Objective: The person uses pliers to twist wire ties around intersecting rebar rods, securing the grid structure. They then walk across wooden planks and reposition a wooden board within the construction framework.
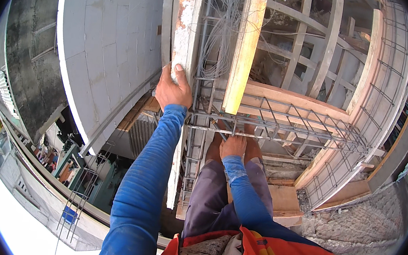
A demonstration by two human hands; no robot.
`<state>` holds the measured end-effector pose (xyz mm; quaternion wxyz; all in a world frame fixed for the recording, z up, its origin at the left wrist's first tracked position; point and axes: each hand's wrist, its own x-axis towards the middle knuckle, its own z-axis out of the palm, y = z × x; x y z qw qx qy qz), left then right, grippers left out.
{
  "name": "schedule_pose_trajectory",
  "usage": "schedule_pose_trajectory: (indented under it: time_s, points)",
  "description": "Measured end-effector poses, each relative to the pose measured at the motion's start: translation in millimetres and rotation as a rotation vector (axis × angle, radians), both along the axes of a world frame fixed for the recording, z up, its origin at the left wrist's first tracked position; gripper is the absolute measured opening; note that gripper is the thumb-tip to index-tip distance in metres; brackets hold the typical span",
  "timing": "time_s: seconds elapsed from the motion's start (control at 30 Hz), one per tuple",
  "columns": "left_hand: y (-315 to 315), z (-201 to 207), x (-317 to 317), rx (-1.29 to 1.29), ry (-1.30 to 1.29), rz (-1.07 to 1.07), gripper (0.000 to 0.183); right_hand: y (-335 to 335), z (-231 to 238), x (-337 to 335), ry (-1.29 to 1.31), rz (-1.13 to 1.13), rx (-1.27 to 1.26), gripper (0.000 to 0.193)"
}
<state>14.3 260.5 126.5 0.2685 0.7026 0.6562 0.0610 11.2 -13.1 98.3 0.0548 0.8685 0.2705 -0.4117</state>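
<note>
My left hand (174, 88) is closed round a long wooden board (187, 32), with the thumb on its paint-flecked top edge. Lower and to the right, my right hand (234, 145) is closed beside the rebar cage (283, 120). A thin dark piece shows at its fingers, but I cannot make out what it is. A yellow-faced timber (245, 53) ends just above the cage. Between the board and this timber hangs a loose bundle of thin tie wire (219, 45).
A light block wall (110, 25) rises on the left, with a deep drop below it. Formwork planks (369, 69) and more rebar curve along the right. Wooden battens (327, 46) cross an opening at the upper right. Rough concrete (355, 235) lies at the lower right.
</note>
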Motion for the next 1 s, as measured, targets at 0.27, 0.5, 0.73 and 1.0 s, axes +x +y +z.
schedule_pose_trajectory:
  time_s: [0.27,0.5,0.73,1.0]
  points:
    - [2.1,-2.2,0.4,0.017,0.024,0.000,0.056,19.8,18.4,31.1,0.310,-0.067,-0.154,0.055]
    - [-0.9,6.3,0.1,-0.035,0.014,-0.003,0.056,-21.6,-12.0,-7.3,-0.019,-0.110,0.009,0.062]
    - [0.0,14.2,3.0,-0.073,0.040,0.026,0.062,1.6,11.8,13.3,0.070,-0.028,-0.085,0.065]
    - [-1.8,13.4,4.7,-0.059,0.073,0.026,0.062,12.5,-3.4,51.7,0.547,-0.083,-0.220,0.076]
